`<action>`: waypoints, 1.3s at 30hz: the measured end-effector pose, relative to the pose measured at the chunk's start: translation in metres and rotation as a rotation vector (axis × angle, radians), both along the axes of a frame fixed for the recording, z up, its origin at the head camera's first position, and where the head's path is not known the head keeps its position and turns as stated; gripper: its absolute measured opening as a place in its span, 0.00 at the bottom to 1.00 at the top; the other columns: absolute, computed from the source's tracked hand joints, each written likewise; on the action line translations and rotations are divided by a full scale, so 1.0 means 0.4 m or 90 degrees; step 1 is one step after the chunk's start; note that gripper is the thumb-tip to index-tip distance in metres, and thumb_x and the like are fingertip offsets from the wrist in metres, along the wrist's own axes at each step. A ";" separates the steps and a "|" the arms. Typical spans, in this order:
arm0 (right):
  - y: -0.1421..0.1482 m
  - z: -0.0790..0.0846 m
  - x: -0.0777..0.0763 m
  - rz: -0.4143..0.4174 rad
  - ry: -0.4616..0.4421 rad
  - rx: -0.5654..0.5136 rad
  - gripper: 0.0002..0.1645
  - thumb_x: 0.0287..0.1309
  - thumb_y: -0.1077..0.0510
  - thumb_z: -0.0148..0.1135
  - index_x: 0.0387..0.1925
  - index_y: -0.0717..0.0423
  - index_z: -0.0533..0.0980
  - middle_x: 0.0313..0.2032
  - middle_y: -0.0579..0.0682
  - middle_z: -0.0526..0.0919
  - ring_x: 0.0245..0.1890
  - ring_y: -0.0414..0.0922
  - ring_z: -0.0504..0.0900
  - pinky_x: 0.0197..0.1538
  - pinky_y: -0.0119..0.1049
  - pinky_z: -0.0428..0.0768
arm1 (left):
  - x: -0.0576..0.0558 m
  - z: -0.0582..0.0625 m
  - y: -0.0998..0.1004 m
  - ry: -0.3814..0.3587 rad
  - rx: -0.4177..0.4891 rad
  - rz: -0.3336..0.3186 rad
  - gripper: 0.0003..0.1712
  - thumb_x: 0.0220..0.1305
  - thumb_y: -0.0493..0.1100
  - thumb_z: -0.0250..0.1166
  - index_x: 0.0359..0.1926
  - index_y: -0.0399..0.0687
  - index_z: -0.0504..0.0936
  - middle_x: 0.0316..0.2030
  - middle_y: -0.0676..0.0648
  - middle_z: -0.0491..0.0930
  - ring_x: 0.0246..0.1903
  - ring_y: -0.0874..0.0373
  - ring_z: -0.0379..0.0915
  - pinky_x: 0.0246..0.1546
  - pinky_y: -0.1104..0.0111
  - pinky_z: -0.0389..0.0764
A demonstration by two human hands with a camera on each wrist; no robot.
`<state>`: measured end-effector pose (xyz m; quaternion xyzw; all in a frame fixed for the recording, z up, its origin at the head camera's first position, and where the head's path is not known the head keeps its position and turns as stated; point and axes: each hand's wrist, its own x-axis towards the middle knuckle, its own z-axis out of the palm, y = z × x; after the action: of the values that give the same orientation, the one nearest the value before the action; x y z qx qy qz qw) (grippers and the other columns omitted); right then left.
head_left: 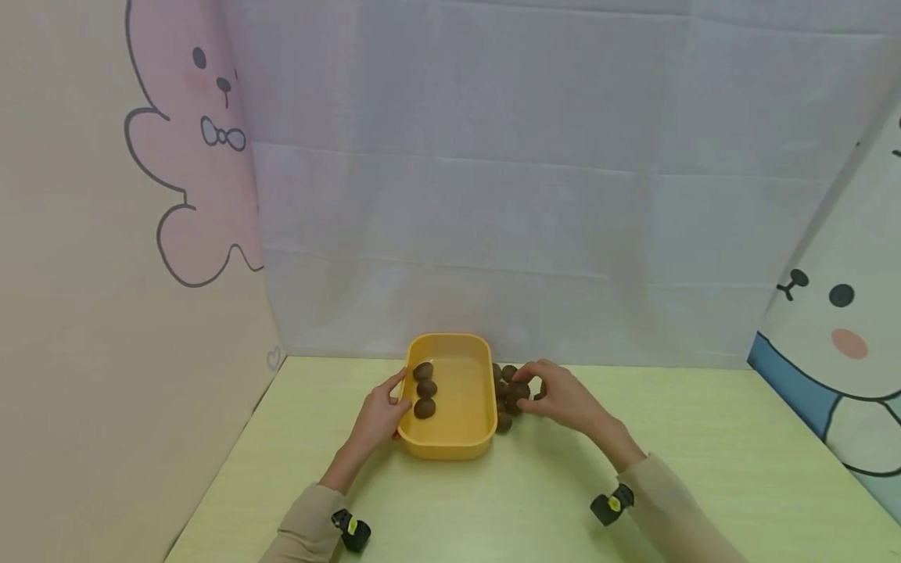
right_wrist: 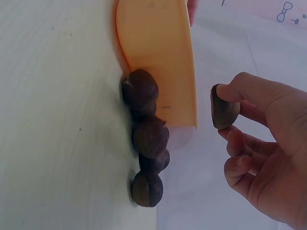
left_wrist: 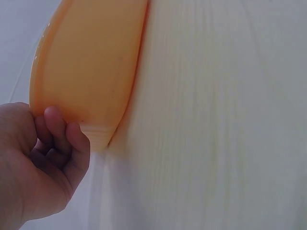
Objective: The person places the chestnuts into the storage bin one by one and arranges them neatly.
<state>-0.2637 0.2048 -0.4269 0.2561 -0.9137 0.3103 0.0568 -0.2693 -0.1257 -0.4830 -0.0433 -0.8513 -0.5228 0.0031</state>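
Note:
A yellow plastic box lies open-topped on the table, with three brown chestnuts in a row along its left inner side. My left hand grips the box's left wall; in the left wrist view its fingers curl at the orange-looking wall. Between thumb and fingertips, my right hand pinches one chestnut, raised above the table in the right wrist view. Several more chestnuts lie bunched on the table against the box's right side, partly hidden by the right hand in the head view.
The pale green table ends at a white cloth backdrop just behind the box. A side panel with a pink cartoon figure stands at the left, another with a white cartoon face at the right. Both wrists wear small black devices.

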 end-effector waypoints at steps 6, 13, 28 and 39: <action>-0.061 0.021 -0.003 0.040 0.000 -0.012 0.17 0.51 0.58 0.72 0.45 0.50 0.81 0.43 0.47 0.82 0.33 0.46 0.76 0.37 0.31 0.76 | -0.001 -0.003 -0.004 0.003 0.005 -0.004 0.38 0.62 0.35 0.56 0.75 0.50 0.63 0.11 0.49 0.69 0.05 0.61 0.64 0.09 0.70 0.71; -0.125 0.026 -0.007 0.056 -0.005 0.008 0.17 0.52 0.57 0.72 0.46 0.48 0.81 0.43 0.45 0.80 0.40 0.46 0.76 0.41 0.35 0.77 | 0.000 -0.003 -0.003 0.004 0.011 -0.009 0.38 0.61 0.35 0.56 0.74 0.49 0.64 0.11 0.50 0.69 0.05 0.61 0.64 0.09 0.70 0.72; -0.232 0.016 -0.015 0.109 -0.006 0.013 0.16 0.53 0.56 0.73 0.45 0.48 0.81 0.43 0.42 0.83 0.44 0.40 0.79 0.46 0.36 0.80 | -0.002 -0.002 -0.005 0.005 -0.002 -0.001 0.38 0.61 0.36 0.56 0.74 0.49 0.64 0.10 0.51 0.67 0.05 0.61 0.65 0.09 0.71 0.72; -0.305 -0.028 -0.040 0.126 -0.065 0.054 0.18 0.50 0.58 0.74 0.45 0.52 0.81 0.43 0.46 0.85 0.49 0.50 0.82 0.57 0.44 0.79 | 0.000 0.000 -0.003 0.005 0.000 -0.003 0.38 0.61 0.36 0.57 0.74 0.48 0.64 0.10 0.52 0.67 0.05 0.62 0.65 0.09 0.71 0.72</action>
<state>-0.2797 0.0830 -0.4382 0.3313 -0.8978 0.2883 -0.0319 -0.2693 -0.1268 -0.4831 -0.0476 -0.8510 -0.5229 0.0050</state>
